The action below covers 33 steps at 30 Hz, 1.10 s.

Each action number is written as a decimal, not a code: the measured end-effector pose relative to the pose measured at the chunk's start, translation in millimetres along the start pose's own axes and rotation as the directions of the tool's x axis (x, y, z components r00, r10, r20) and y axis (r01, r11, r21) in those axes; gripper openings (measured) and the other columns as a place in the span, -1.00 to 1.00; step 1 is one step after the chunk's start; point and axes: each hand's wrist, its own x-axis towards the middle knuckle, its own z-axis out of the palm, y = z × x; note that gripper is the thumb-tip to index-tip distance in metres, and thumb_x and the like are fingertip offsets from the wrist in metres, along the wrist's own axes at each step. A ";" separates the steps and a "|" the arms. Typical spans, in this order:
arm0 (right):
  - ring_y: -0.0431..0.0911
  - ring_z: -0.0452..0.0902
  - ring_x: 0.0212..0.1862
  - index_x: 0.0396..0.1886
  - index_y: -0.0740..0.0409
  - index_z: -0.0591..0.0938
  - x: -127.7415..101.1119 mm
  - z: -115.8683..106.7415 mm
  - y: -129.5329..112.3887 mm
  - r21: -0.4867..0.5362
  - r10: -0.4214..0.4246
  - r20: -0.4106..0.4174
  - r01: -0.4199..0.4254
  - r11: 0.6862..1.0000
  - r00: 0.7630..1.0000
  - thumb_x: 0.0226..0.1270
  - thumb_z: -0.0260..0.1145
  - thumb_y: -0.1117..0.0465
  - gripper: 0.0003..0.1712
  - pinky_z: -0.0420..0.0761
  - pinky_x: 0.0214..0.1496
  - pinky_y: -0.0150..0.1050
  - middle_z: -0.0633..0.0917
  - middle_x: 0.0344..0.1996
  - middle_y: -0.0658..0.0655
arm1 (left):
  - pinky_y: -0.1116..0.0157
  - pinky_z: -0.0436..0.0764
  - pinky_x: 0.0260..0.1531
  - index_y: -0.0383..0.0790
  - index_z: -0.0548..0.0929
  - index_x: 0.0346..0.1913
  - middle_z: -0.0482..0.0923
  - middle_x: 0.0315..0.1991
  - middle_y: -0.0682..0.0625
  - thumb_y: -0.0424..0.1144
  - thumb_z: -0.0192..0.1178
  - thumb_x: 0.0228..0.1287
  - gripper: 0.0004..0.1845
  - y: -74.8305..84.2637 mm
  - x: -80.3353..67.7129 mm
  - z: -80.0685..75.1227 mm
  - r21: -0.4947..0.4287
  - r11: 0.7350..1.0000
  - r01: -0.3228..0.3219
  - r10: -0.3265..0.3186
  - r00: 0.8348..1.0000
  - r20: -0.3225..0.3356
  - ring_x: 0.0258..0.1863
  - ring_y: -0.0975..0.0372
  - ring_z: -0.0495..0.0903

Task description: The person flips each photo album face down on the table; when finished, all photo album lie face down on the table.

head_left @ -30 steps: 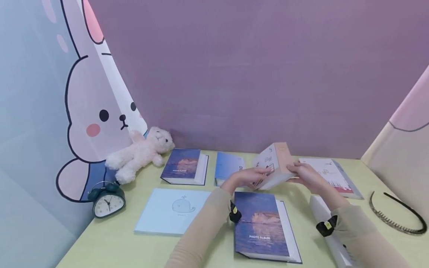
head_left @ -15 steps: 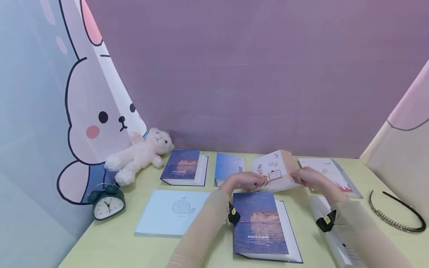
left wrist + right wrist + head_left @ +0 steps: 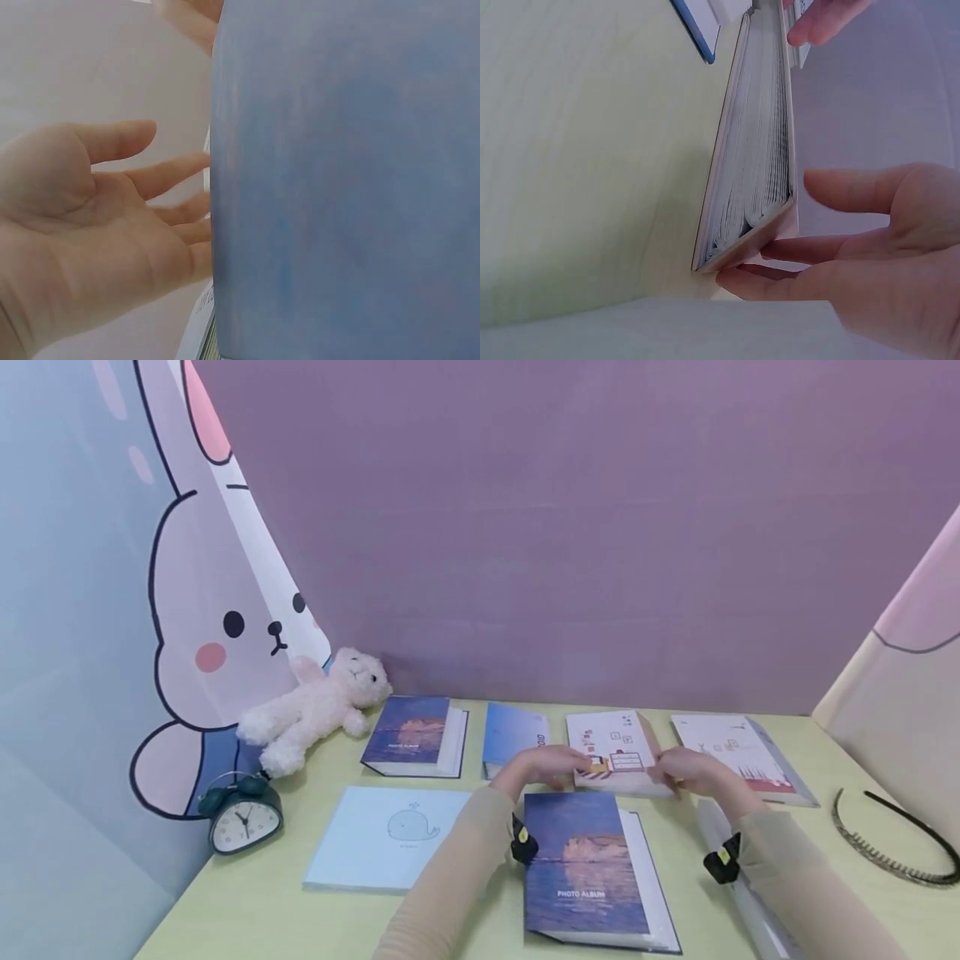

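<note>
— white, tan-spined, the album (image 3: 617, 745) is seen lying on the tabletop (image 3: 255, 914), at roughly twelve o'clock from the blue photo album (image 3: 585, 868).
— and is it gripped?
— seemingly not. in the left hand's (image 3: 547, 764) grip, thumb and fingers are held apart; in the right hand's (image 3: 690, 770), the spine is met by nearly straight fingers, the thumb just beside the cover.
— which is nearer?
— neither: it is touched by both. it is found at three o'clock from the left, nine from the right.
— its long axis?
— obscured by foreshortening; the spine is pointed from eleven to five.
</note>
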 end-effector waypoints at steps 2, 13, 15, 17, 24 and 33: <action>-0.15 0.29 -0.44 -0.63 0.17 0.28 -0.2 -0.7 -1.1 -0.023 0.003 -0.015 -0.004 1.000 1.000 0.15 0.04 0.46 -0.76 0.38 -0.43 -0.38 0.37 -0.49 0.05 | 0.03 0.40 0.24 -0.25 0.28 0.37 0.20 0.40 -0.13 -0.09 -0.09 0.46 -0.48 -0.4 0.6 -1.5 -0.022 1.000 -0.001 0.001 1.000 -0.011 0.38 0.00 0.20; -0.17 0.29 -0.48 -0.45 0.32 0.36 -1.1 -3.0 -7.3 -0.066 0.009 -0.027 -0.011 0.998 1.000 0.24 0.04 0.44 -0.92 0.40 -0.40 -0.36 0.38 -0.49 0.06 | 0.11 0.50 0.16 -0.36 0.31 0.32 0.35 0.30 -0.21 -0.13 -0.13 0.48 -0.50 -10.7 1.0 -12.4 -0.071 0.997 0.011 -0.015 0.999 -0.050 0.25 0.01 0.41; -0.17 0.29 -0.49 -0.40 0.39 0.37 -1.4 -2.8 -7.4 -0.074 0.010 -0.030 -0.012 0.997 1.000 0.24 0.04 0.44 -0.94 0.39 -0.40 -0.36 0.39 -0.49 0.07 | 0.11 0.49 0.17 -0.38 0.25 0.35 0.34 0.30 -0.22 -0.12 -0.14 0.48 -0.48 -12.4 0.5 -13.1 -0.073 0.997 0.007 -0.010 0.999 -0.047 0.25 0.01 0.41; -0.16 0.30 -0.47 -0.24 0.50 0.38 -1.7 -2.8 -7.4 -0.068 0.012 -0.032 -0.014 0.998 0.999 0.23 0.03 0.44 -0.84 0.40 -0.39 -0.35 0.42 -0.42 0.13 | 0.12 0.48 0.18 -0.39 0.23 0.36 0.35 0.30 -0.22 -0.12 -0.14 0.48 -0.46 -13.7 0.2 -13.6 -0.070 0.998 0.003 -0.006 0.999 -0.046 0.24 0.01 0.42; -0.05 0.37 -0.24 0.32 0.68 -0.06 -0.4 -2.6 -6.0 -0.056 0.045 -0.030 -0.047 0.997 0.999 0.22 0.00 0.46 -0.26 0.42 -0.31 -0.34 0.31 0.02 0.48 | 0.13 0.48 0.18 -0.38 0.31 0.32 0.43 0.24 -0.20 -0.12 -0.12 0.47 -0.49 -14.5 1.0 -12.8 -0.061 0.998 0.012 -0.015 0.999 -0.043 0.21 0.03 0.46; -0.07 0.39 -0.30 0.31 0.69 -0.03 -2.5 -0.8 -2.6 -0.057 0.014 -0.025 -0.015 0.998 1.000 0.25 -0.02 0.46 -0.30 0.39 -0.36 -0.34 0.41 -0.06 0.43 | 0.14 0.52 0.14 -0.35 0.47 0.20 0.48 0.19 -0.19 -0.12 -0.07 0.45 -0.56 -15.4 5.0 -10.8 -0.063 0.997 0.043 -0.043 0.999 -0.005 0.20 0.05 0.47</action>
